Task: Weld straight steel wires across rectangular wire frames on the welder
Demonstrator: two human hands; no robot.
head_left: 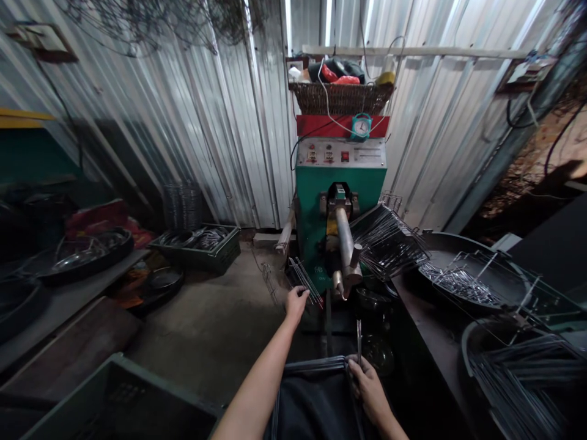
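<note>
Left hand (298,300) pinching wire frame (304,278) ahead; right hand (364,373) gripping upright rods (359,336); floor (215,324) extending leftward, edging crate (227,252).

Machine (309,208): grn body, red strip (314,126) up top
Ctrl panel (367,157): lt gray, w/ red switch (345,157)
Clock (361,127): teal rim, white face
Basket (339,98): dk brn, woven pattern
Basket contents (346,80): red, blk, bit of yellow
Wall (220,140): silver-gray, ribbed stripes
Tube (344,235): dull silver
Upright rods (358,335): gray w/ bright glints
Lap cloth (316,406): blk
Near crate (123,391): dk grn
Far crate (220,260): dk grn, too
Floor (206,318): gray-brn
</note>
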